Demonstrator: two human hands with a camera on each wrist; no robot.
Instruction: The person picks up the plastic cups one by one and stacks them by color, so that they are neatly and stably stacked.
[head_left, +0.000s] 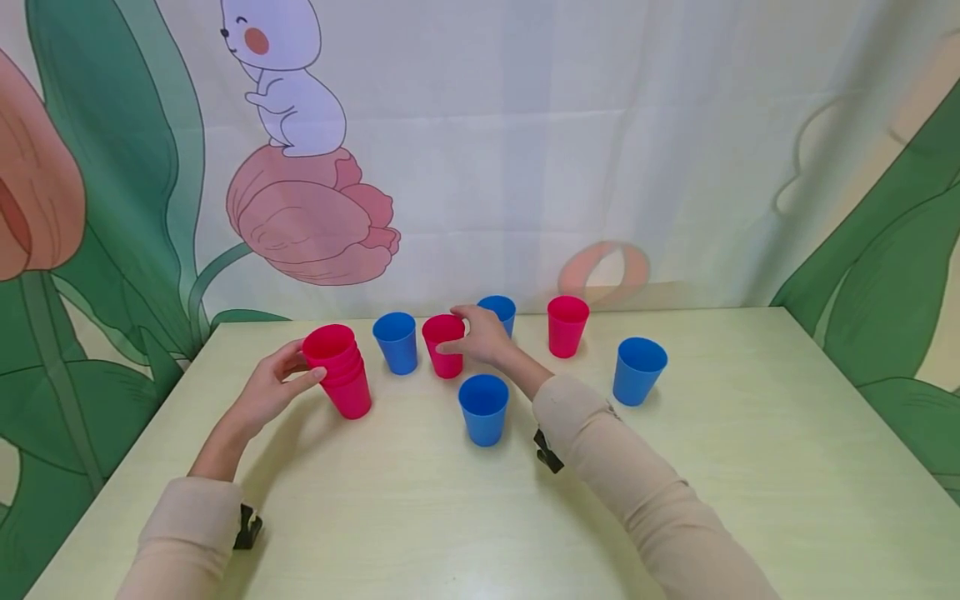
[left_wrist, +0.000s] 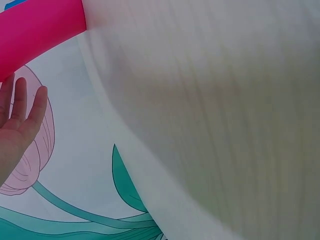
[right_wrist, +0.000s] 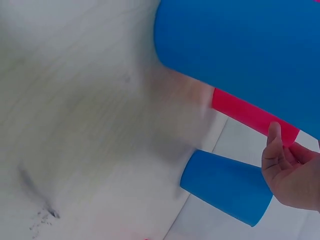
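At the left of the table, a stack of red cups (head_left: 348, 387) stands with its rims one above another. My left hand (head_left: 268, 390) holds it near the top, thumb in front and fingers on the far left side; the left wrist view shows only part of the stack (left_wrist: 40, 37) and some fingers (left_wrist: 35, 107). Farther back, my right hand (head_left: 487, 337) grips a single red cup (head_left: 444, 364) by its upper right side. The right wrist view shows the thumb (right_wrist: 273, 135) against that cup's wall.
Blue cups stand close around the right hand: one to the left (head_left: 397, 346), one in front (head_left: 483, 417) and one behind it (head_left: 501, 310). Farther right are another red cup (head_left: 567, 329) and a blue cup (head_left: 637, 375). A printed curtain (head_left: 480, 167) hangs behind the table (head_left: 420, 517).
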